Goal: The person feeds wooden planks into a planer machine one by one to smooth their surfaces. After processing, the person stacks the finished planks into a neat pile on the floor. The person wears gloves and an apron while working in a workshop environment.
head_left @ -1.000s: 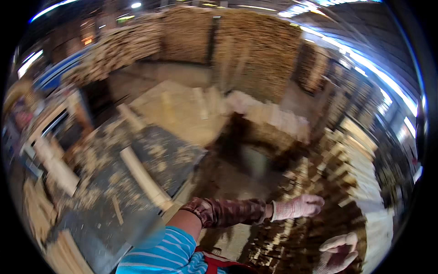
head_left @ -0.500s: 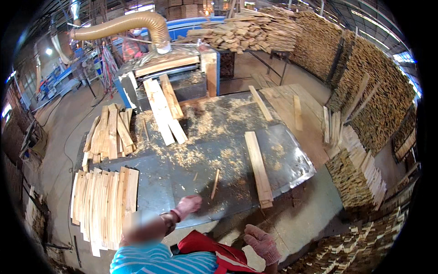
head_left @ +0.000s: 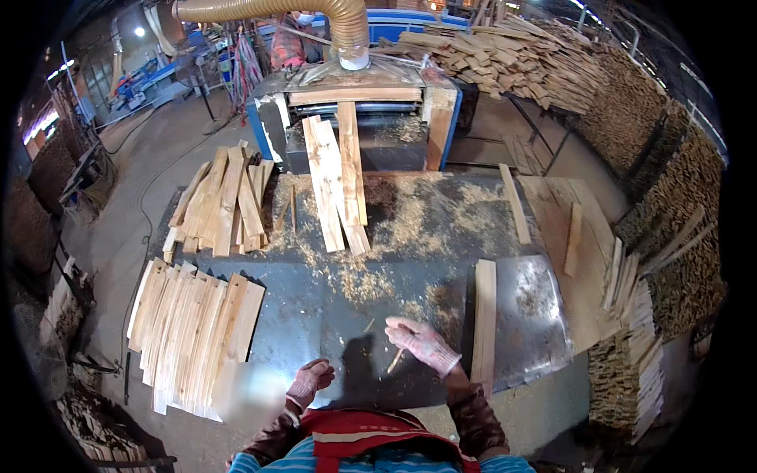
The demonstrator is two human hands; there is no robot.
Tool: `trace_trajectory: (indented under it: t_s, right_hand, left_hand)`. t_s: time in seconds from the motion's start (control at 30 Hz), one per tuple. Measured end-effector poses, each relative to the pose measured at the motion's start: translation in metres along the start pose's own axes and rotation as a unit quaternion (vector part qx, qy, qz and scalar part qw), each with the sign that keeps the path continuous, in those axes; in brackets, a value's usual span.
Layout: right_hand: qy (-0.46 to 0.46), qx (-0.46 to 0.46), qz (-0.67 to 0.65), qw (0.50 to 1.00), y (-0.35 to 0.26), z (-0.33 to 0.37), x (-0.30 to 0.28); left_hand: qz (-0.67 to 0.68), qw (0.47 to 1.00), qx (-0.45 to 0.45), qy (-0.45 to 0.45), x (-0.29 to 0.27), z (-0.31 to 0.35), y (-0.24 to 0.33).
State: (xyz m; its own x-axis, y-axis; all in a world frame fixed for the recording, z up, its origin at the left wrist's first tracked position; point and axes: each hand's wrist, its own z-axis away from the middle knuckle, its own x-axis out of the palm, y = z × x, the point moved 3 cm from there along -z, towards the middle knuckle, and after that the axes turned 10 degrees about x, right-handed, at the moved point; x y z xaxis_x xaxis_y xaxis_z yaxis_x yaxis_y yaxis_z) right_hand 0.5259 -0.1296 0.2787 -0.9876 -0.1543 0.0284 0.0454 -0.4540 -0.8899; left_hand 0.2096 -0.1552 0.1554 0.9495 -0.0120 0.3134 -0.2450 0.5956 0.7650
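Observation:
My right hand [head_left: 422, 344], in a pale knitted glove, reaches over the front of the dark metal table [head_left: 296, 307] with its fingers stretched out, holding nothing. A thin wood sliver [head_left: 396, 361] lies beside its palm. My left hand [head_left: 311, 382], gloved too, is at the table's front edge with fingers curled in; nothing shows in it. To the right of my right hand a single plank [head_left: 484, 319] lies lengthwise. Farther off, pale boards [head_left: 325, 185] and a narrower board [head_left: 351, 158] slope from the planing machine's opening [head_left: 363, 110] onto the table.
A row of boards [head_left: 197, 331] overhangs the table's left front, with a looser board pile [head_left: 225, 197] behind it. Shavings [head_left: 367, 284] litter the table. At right are a plywood sheet [head_left: 587, 236] and stacked timber [head_left: 623, 386]. A person [head_left: 288, 49] is behind the machine.
The view has swung, so the machine and table sit farther right in it. My right hand has come from beside my body to over the table; my left hand has drawn back toward the edge.

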Motion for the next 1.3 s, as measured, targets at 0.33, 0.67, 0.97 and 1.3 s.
trace_trajectory:
  t_s: [0.33,0.67,0.97,1.3]
  right_hand:
    - [0.177,0.026,0.053,0.982,-0.048,-0.292,-0.059]
    - [0.035,0.022,-0.235,0.971,-0.053,-0.39,-0.027]
    - [-0.101,0.02,-0.341,0.935,-0.004,-0.227,0.008]
    - [0.278,0.086,0.037,0.956,0.029,-0.103,0.001]
  left_hand:
    - [0.043,0.99,0.043,0.128,-0.032,-0.037,0.051]
    - [-0.059,0.992,0.108,-0.001,-0.045,-0.16,0.093]
    - [0.065,0.99,0.086,-0.092,0.081,-0.202,0.186]
    - [-0.227,0.937,0.134,-0.229,0.172,-0.11,0.011]
